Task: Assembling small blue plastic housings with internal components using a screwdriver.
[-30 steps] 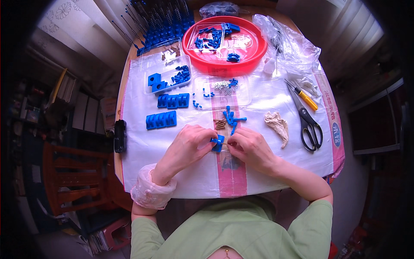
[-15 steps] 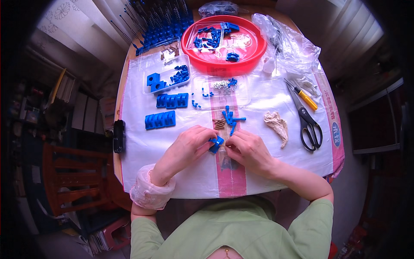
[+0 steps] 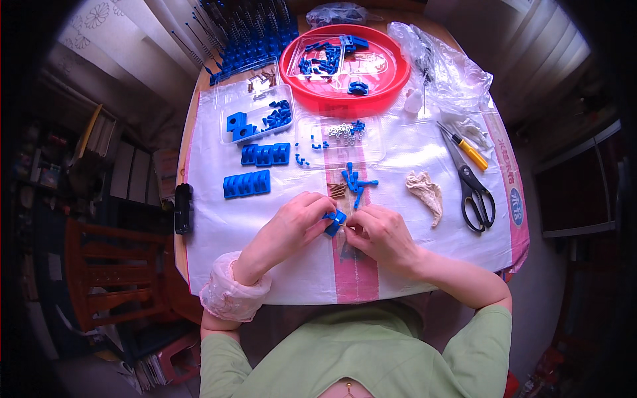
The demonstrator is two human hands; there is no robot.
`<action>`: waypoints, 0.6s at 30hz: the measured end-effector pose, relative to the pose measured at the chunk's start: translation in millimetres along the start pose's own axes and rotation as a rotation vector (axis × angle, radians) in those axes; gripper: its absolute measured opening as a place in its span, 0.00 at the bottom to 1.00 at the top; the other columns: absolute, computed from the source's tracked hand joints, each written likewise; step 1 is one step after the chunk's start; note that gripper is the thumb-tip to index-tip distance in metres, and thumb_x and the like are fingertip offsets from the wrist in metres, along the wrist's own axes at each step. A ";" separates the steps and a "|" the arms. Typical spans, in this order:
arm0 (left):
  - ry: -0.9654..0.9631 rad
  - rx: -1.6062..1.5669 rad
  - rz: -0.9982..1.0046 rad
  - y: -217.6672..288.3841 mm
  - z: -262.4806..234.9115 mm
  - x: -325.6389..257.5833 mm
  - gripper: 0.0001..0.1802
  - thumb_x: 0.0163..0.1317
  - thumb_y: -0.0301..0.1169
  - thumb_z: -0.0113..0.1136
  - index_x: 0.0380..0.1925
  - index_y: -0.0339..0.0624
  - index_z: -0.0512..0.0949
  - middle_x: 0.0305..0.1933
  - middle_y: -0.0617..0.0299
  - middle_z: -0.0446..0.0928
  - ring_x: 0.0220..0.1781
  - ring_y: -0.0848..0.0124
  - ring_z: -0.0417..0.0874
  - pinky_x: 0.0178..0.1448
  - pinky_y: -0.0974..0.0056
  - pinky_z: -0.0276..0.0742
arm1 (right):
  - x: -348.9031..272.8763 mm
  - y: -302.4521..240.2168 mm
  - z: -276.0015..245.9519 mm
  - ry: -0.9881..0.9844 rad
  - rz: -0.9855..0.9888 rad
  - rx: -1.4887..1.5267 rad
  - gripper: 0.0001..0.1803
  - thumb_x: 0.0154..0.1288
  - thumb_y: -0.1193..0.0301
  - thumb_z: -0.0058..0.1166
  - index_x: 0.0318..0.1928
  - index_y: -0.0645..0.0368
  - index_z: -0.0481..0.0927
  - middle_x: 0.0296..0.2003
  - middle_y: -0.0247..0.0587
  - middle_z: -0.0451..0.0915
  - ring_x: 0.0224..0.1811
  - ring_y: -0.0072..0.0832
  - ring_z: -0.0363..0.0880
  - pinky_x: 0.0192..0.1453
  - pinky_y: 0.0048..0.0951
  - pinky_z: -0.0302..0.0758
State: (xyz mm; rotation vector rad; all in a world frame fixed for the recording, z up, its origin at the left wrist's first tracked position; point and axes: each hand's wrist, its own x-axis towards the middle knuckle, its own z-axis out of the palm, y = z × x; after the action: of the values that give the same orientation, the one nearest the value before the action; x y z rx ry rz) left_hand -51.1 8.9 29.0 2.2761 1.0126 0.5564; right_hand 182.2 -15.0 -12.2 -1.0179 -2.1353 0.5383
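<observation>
My left hand [image 3: 292,225] and my right hand [image 3: 381,235] meet over the white table cover, both pinching a small blue plastic part [image 3: 334,221] between their fingertips. Just beyond the hands lie a loose cluster of blue pieces [image 3: 355,179] and a few brown pins [image 3: 337,190]. What my right fingertips press against the part is too small to tell.
Two rows of blue blocks [image 3: 247,184] lie at the left, with clear trays of blue parts [image 3: 259,119] behind them. A red round tray [image 3: 345,63] stands at the back. Scissors [image 3: 472,186], a yellow-handled tool [image 3: 468,151], a crumpled tissue [image 3: 426,192] and plastic bags [image 3: 444,66] lie right. A black device [image 3: 183,208] sits at the left edge.
Both hands stay together on the blue part; the fingers have shifted only slightly and the part has turned a little.
</observation>
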 end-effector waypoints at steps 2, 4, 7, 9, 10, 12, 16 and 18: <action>0.005 -0.006 0.005 -1.1 1.4 -0.5 0.17 0.62 0.18 0.67 0.51 0.37 0.80 0.52 0.53 0.82 0.51 0.57 0.86 0.55 0.58 0.85 | 0.1 -0.3 0.9 0.008 -0.032 -0.044 0.08 0.61 0.73 0.68 0.35 0.60 0.80 0.27 0.41 0.79 0.31 0.39 0.81 0.38 0.40 0.79; 0.002 -0.017 0.006 -1.7 1.5 -0.4 0.16 0.62 0.18 0.66 0.50 0.37 0.80 0.53 0.53 0.82 0.52 0.56 0.86 0.56 0.58 0.85 | 0.0 -0.2 1.8 0.018 -0.046 -0.064 0.08 0.61 0.73 0.68 0.36 0.60 0.80 0.27 0.41 0.79 0.31 0.39 0.82 0.37 0.40 0.79; -0.007 0.009 0.023 -1.4 0.4 -0.3 0.15 0.62 0.18 0.66 0.49 0.37 0.80 0.54 0.54 0.82 0.56 0.54 0.84 0.59 0.56 0.83 | -1.0 0.5 4.7 0.031 -0.040 -0.059 0.08 0.61 0.74 0.69 0.36 0.60 0.80 0.27 0.41 0.79 0.30 0.39 0.82 0.37 0.40 0.79; -0.024 0.009 0.024 -2.0 -0.8 -0.6 0.15 0.62 0.18 0.66 0.48 0.37 0.79 0.55 0.54 0.81 0.57 0.53 0.83 0.61 0.55 0.82 | -2.1 0.6 6.9 0.037 -0.032 -0.057 0.08 0.61 0.74 0.69 0.36 0.60 0.80 0.27 0.41 0.79 0.30 0.39 0.82 0.36 0.40 0.79; -0.032 0.010 0.025 -2.1 -1.2 -0.8 0.14 0.62 0.18 0.66 0.48 0.37 0.79 0.56 0.54 0.81 0.58 0.53 0.82 0.62 0.54 0.81 | -2.6 0.4 7.8 0.036 -0.029 -0.058 0.08 0.61 0.74 0.69 0.36 0.60 0.80 0.27 0.41 0.79 0.30 0.39 0.82 0.36 0.40 0.79; -0.054 0.003 0.010 -1.3 -2.0 -1.0 0.13 0.62 0.19 0.66 0.47 0.37 0.79 0.57 0.54 0.81 0.59 0.52 0.81 0.64 0.54 0.79 | -3.6 -0.5 9.1 0.036 -0.023 -0.062 0.08 0.62 0.74 0.68 0.36 0.60 0.80 0.27 0.41 0.79 0.30 0.39 0.82 0.36 0.40 0.79; -0.067 0.007 0.019 0.5 -2.9 -0.2 0.12 0.63 0.20 0.66 0.45 0.37 0.78 0.59 0.54 0.80 0.60 0.52 0.80 0.65 0.54 0.78 | -4.1 -2.4 9.6 0.035 -0.018 -0.073 0.09 0.62 0.73 0.69 0.36 0.59 0.80 0.28 0.41 0.79 0.30 0.39 0.82 0.36 0.39 0.79; -0.061 0.023 0.024 1.0 -1.8 -0.6 0.12 0.63 0.20 0.66 0.45 0.37 0.78 0.58 0.54 0.80 0.60 0.52 0.80 0.65 0.54 0.78 | -4.0 -3.5 8.6 0.028 -0.016 -0.094 0.09 0.62 0.73 0.69 0.36 0.59 0.80 0.27 0.41 0.79 0.30 0.39 0.83 0.36 0.39 0.79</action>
State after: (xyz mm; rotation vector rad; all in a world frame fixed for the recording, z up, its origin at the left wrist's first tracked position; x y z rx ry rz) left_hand -52.0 8.5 30.9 2.3133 0.9682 0.4840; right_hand 175.9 -20.8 -17.5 -1.0531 -2.1597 0.4172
